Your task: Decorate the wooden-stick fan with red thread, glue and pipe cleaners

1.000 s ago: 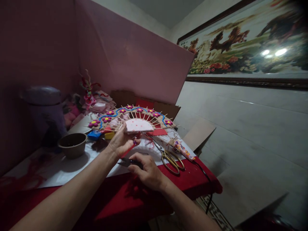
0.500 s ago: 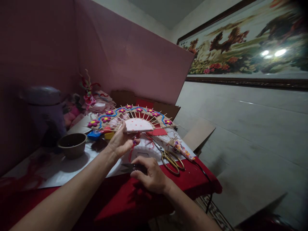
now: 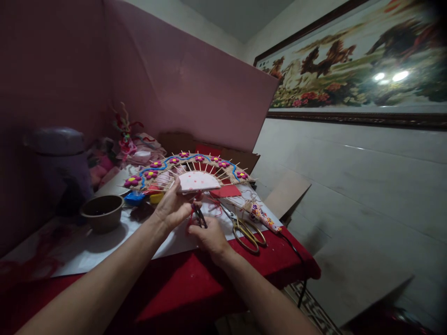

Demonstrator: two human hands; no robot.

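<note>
My left hand (image 3: pixel 174 207) is closed on the lower left edge of a fan-shaped craft (image 3: pixel 199 180). The craft has a white dotted half-circle base, thin sticks spreading outward, and a woven band with purple flowers and a wavy blue line. A red cord (image 3: pixel 192 213) hangs under it by my left fingers. My right hand (image 3: pixel 209 237) is closed on small dark snips (image 3: pixel 199 216), whose tips point up at the cord just below the base. Whether the blades touch the cord is too small to tell.
Large gold-handled scissors (image 3: pixel 247 231) lie on the table at right, beside a flower-patterned handle (image 3: pixel 263 216) with a black cable. A brown bowl (image 3: pixel 103 214) stands at left, near a blue packet (image 3: pixel 134 198). Red cloth (image 3: pixel 195 279) covers the table's front edge.
My right hand has lifted the snips from near the table edge up toward the red cord, turning their tips upward. My left hand keeps its hold on the fan-shaped craft.
</note>
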